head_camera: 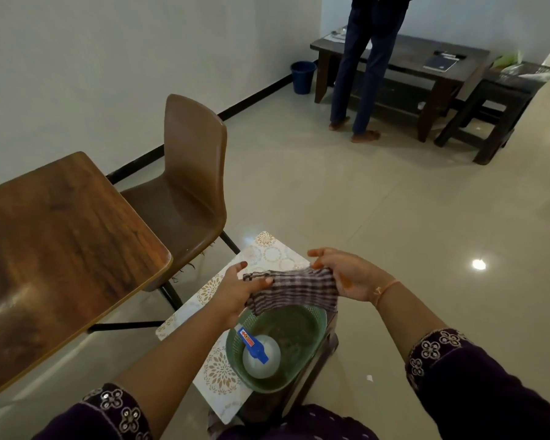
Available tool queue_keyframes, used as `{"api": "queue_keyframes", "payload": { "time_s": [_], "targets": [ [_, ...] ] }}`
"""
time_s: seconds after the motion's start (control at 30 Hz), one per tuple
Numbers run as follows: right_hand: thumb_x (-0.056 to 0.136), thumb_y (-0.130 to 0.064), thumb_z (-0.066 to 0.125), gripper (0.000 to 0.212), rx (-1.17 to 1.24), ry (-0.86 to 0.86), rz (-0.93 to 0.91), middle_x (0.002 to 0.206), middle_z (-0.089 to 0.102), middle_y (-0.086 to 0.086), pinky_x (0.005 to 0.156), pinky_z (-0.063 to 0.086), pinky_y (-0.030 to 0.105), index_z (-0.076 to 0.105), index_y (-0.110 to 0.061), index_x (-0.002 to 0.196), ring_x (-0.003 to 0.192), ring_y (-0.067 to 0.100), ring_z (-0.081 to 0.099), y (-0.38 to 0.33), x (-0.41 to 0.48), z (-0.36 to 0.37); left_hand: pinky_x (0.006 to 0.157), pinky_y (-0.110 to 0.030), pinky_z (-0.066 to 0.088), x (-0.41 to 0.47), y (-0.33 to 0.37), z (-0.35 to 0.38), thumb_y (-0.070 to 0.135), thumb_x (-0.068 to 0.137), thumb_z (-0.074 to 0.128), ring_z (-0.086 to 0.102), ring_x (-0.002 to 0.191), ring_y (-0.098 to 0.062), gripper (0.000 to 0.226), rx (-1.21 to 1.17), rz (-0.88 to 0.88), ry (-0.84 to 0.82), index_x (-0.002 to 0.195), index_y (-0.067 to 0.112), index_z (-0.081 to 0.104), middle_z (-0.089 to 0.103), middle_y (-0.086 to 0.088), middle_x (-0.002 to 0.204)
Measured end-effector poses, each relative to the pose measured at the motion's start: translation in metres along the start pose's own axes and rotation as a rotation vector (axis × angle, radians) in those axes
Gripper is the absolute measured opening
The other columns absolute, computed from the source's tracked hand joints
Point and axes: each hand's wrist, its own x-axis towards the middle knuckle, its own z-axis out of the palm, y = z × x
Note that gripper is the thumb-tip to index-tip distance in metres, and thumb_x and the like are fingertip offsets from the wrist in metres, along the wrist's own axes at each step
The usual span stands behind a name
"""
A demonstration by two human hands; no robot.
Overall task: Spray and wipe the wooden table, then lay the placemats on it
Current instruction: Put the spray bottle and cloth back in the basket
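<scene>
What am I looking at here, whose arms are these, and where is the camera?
There is no machine here: this is a person, filmed by one wide camera worn on their head, looking down at their own arms. The left hand and the right hand each grip an end of a checked cloth. Below it sits a green basket holding a spray bottle, and a patterned placemat lies under the basket. The wooden table to be cleaned is at the picture's left, with a brown chair beside it.
</scene>
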Motion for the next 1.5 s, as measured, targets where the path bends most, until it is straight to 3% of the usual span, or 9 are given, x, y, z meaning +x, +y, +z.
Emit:
{"api": "queue_keyframes", "payload": {
  "time_s": [0.27, 0.43, 0.6, 0.77, 0.87, 1.13, 1.33, 1.43, 1.5],
  "targets": [
    [0.089, 0.000, 0.050, 0.049, -0.884, 0.055, -0.033, 0.128, 0.051, 0.012, 0.094, 0.049, 0.040, 0.046, -0.008, 0.137, 0.109, 0.027, 0.053, 0.010, 0.002, 0.000, 0.101, -0.040, 0.047, 0.001, 0.011, 0.000, 0.015, 0.082, 0.069, 0.052, 0.120, -0.025, 0.050, 0.833, 0.289, 0.042, 0.129, 0.016, 0.050, 0.053, -0.007, 0.133],
    [0.089, -0.010, 0.055, 0.029, -1.200, 0.095, -0.139, 0.112, 0.061, 0.012, 0.074, 0.039, 0.027, 0.061, 0.000, 0.116, 0.097, 0.025, 0.054, 0.020, 0.012, 0.001, 0.082, -0.025, 0.051, 0.007, 0.010, -0.003, 0.024, 0.087, 0.065, 0.061, 0.091, -0.016, 0.025, 0.990, 0.399, 0.115, 0.108, 0.013, 0.061, 0.066, -0.009, 0.108],
    [0.088, -0.010, 0.060, 0.018, -0.911, 0.233, -0.260, 0.094, 0.062, 0.022, 0.067, 0.037, 0.030, 0.065, 0.007, 0.093, 0.081, 0.023, 0.052, 0.039, 0.021, -0.014, 0.068, -0.018, 0.047, 0.015, 0.005, -0.011, 0.028, 0.084, 0.068, 0.056, 0.076, -0.008, 0.017, 0.961, 0.435, 0.084, 0.088, 0.012, 0.064, 0.061, -0.003, 0.090],
    [0.093, -0.016, 0.059, 0.025, -0.195, 0.180, -0.188, 0.109, 0.067, 0.018, 0.095, 0.048, 0.038, 0.063, 0.003, 0.109, 0.100, 0.027, 0.063, 0.063, 0.024, -0.021, 0.073, -0.029, 0.049, 0.022, -0.001, -0.015, 0.036, 0.085, 0.065, 0.059, 0.087, -0.020, 0.023, 0.734, 0.278, -0.001, 0.087, 0.015, 0.059, 0.063, -0.005, 0.088],
    [0.095, -0.016, 0.055, 0.021, 0.097, 0.171, -0.139, 0.108, 0.069, 0.015, 0.092, 0.052, 0.038, 0.061, -0.002, 0.110, 0.096, 0.025, 0.066, 0.075, 0.029, -0.015, 0.081, -0.033, 0.052, 0.027, -0.004, -0.014, 0.039, 0.087, 0.062, 0.061, 0.094, -0.022, 0.031, 0.656, 0.225, 0.020, 0.100, 0.011, 0.060, 0.065, -0.006, 0.097],
    [0.098, -0.023, 0.052, 0.014, 0.105, 0.480, 0.001, 0.107, 0.066, 0.013, 0.088, 0.052, 0.042, 0.059, -0.011, 0.100, 0.095, 0.026, 0.063, 0.102, 0.043, 0.003, 0.085, -0.033, 0.048, 0.058, -0.012, -0.004, 0.040, 0.093, 0.051, 0.052, 0.107, -0.022, 0.037, 0.707, 0.062, -0.069, 0.123, 0.019, 0.044, 0.049, 0.001, 0.113],
    [0.095, -0.010, 0.052, 0.006, 0.206, 0.508, 0.140, 0.106, 0.065, 0.012, 0.075, 0.054, 0.037, 0.055, -0.014, 0.094, 0.091, 0.024, 0.062, 0.119, 0.055, 0.007, 0.068, -0.023, 0.047, 0.092, -0.028, 0.003, 0.020, 0.090, 0.053, 0.054, 0.080, -0.011, 0.041, 0.898, 0.042, -0.180, 0.126, 0.019, 0.035, 0.053, -0.001, 0.102],
    [0.092, 0.000, 0.052, 0.031, 0.123, 0.428, 0.061, 0.109, 0.061, 0.006, 0.083, 0.055, 0.040, 0.046, -0.019, 0.115, 0.100, 0.025, 0.062, 0.125, 0.064, 0.007, 0.074, -0.027, 0.051, 0.106, -0.036, 0.002, 0.009, 0.086, 0.054, 0.059, 0.093, -0.019, 0.050, 1.024, 0.077, -0.259, 0.130, 0.018, 0.032, 0.057, -0.009, 0.111],
    [0.089, 0.008, 0.048, 0.048, -0.048, 0.418, 0.012, 0.113, 0.060, 0.006, 0.082, 0.053, 0.027, 0.042, -0.021, 0.126, 0.103, 0.024, 0.060, 0.130, 0.072, 0.007, 0.080, -0.026, 0.049, 0.116, -0.042, 0.001, 0.005, 0.087, 0.052, 0.058, 0.103, -0.022, 0.049, 1.142, 0.160, -0.298, 0.130, 0.020, 0.035, 0.056, -0.011, 0.121]
  ]
}}
